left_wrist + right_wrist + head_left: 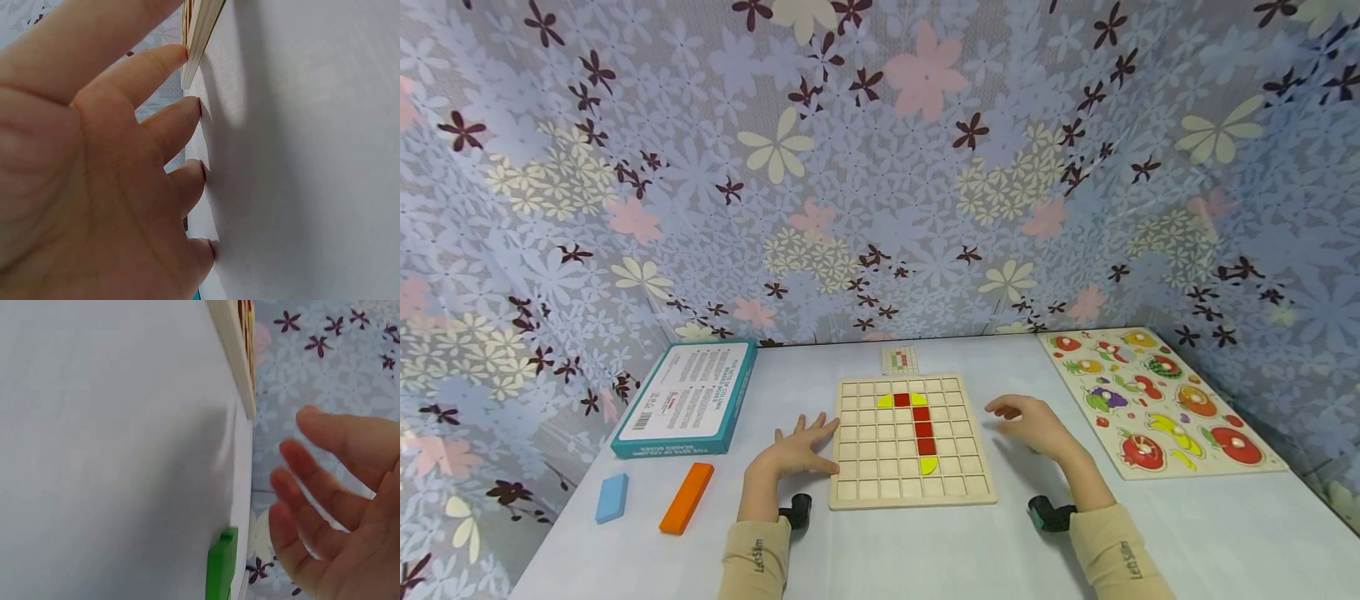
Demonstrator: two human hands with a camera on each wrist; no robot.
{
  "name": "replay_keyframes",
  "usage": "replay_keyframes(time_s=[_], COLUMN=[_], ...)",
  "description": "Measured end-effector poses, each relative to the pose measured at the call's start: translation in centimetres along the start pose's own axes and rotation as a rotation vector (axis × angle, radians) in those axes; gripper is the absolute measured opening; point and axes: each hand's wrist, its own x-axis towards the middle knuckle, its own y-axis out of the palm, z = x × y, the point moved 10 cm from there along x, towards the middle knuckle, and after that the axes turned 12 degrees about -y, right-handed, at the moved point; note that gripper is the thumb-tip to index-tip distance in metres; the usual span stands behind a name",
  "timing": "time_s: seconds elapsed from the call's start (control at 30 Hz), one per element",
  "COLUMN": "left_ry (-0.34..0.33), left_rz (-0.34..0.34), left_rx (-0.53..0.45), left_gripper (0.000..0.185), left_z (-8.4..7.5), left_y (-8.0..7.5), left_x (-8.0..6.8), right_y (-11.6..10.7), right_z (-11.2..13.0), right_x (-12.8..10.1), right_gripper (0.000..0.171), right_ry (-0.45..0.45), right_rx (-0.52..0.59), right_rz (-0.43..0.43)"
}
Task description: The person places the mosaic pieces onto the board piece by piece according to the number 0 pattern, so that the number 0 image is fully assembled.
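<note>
A wooden grid board [880,490] lies flat on the table. Several red squares [923,429] and three yellow rounded pieces [929,465] sit in its cells, forming a bent line. My left hand [797,450] has its fingers spread, with the thumb and index fingertip at the board's left edge; its other fingertips rest on the table in the left wrist view. To the right of the board, my right hand [1030,425] hovers above the table, fingers loosely bent and holding nothing. Below it stands a green piece [222,565], mostly hidden by the hand in the head view.
A small pattern card [899,359] lies behind the board. On the left are a teal-edged box [685,392], a blue block [612,497] and an orange block [687,498]. A fruit puzzle board [1120,425] lies at the right, and a flowered cloth [880,208] hangs behind the table.
</note>
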Motion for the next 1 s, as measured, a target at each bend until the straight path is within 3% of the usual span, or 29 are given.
replay_keyframes(time_s=[0.3, 0.43, 0.67, 1.0], left_ry=[0.009, 0.027, 0.01, 0.004], left_rz=[-0.002, 0.006, -0.003, -0.005], left_rx=[0.008, -0.005, 0.005, 0.007], left_gripper=[0.083, 0.083, 0.083, 0.083], left_z=[0.0, -0.1, 0.0, 0.1], left_y=[0.0, -0.1, 0.1, 0.1], left_x=[0.2, -0.1, 0.1, 0.2], right_y=[-0.8, -0.7, -0.7, -1.0], right_z=[-1.6, -2.2, -2.6, -2.5], right_x=[-0.8, -1.0, -1.1, -1.0], right_gripper=[0.041, 0.04, 0.035, 0.036], right_ry=[0.047, 0.072, 0.102, 0.083], right_rx=[-0.203, -0.269, -0.285, -0.308], right_rz=[0.044, 0.091, 0.128, 0.089])
